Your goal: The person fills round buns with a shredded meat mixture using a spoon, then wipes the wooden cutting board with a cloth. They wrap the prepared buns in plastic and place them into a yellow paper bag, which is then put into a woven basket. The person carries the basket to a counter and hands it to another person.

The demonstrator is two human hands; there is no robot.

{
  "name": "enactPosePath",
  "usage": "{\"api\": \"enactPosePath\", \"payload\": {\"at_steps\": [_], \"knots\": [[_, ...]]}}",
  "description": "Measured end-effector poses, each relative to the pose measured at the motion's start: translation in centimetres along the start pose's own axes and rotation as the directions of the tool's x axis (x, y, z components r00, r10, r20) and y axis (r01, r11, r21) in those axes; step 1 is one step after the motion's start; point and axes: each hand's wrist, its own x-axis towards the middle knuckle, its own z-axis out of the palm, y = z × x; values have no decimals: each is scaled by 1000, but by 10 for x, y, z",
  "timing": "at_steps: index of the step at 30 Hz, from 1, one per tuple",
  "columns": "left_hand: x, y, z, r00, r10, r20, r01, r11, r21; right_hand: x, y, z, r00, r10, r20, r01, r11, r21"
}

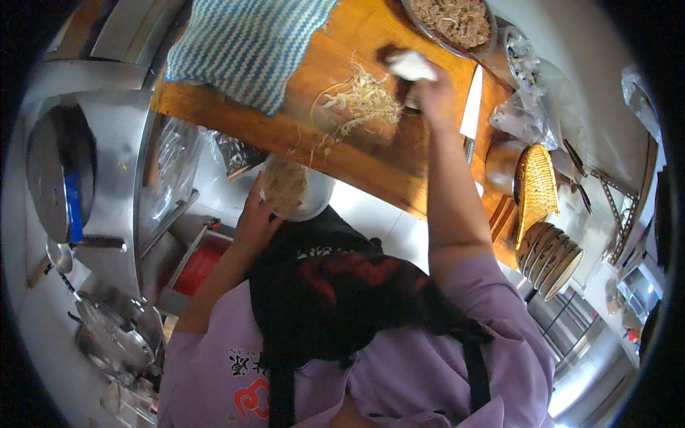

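Note:
My left hand point(251, 219) grips a round metal bowl point(322, 188) by its left side, just below the table's front edge. Pale brown shreds or crumbs point(286, 184) cover part of the bowl's inside. On the wooden tabletop point(396, 171) lies a loose heap of pale shredded food point(369, 101), with strands trailing toward the edge above the bowl. Right beside the heap, my right hand point(434, 101) holds a white and dark item point(412, 65); motion blur hides what it is. A kitchen knife point(471, 107) lies to the right of that hand.
A blue-and-white striped cloth point(246, 53) covers the table's left part. At the far edge stands a large bowl of brown minced food point(455, 21). Along the right are plastic bags point(522, 115), a yellow woven basket point(537, 187) and stacked bowls point(551, 259). A lidded pan point(60, 171) sits left.

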Motion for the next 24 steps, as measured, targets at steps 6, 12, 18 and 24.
{"api": "enactPosePath", "payload": {"at_steps": [6,12,18,24], "knots": [[3,-1,9,997,76,-31,-76,997,3,-44,54,2,914,-392,-102,286,802,-524],[4,9,9,999,43,-32,-43,999,-6,-84,31,17,999,-36,-1,36,996,82],[3,-3,16,987,138,-78,-136,990,29,-112,72,-15,983,-185,-18,155,871,-467],[0,-5,24,996,50,-70,-53,998,-39,-135,28,37,991,-133,-34,130,989,-66]]}}
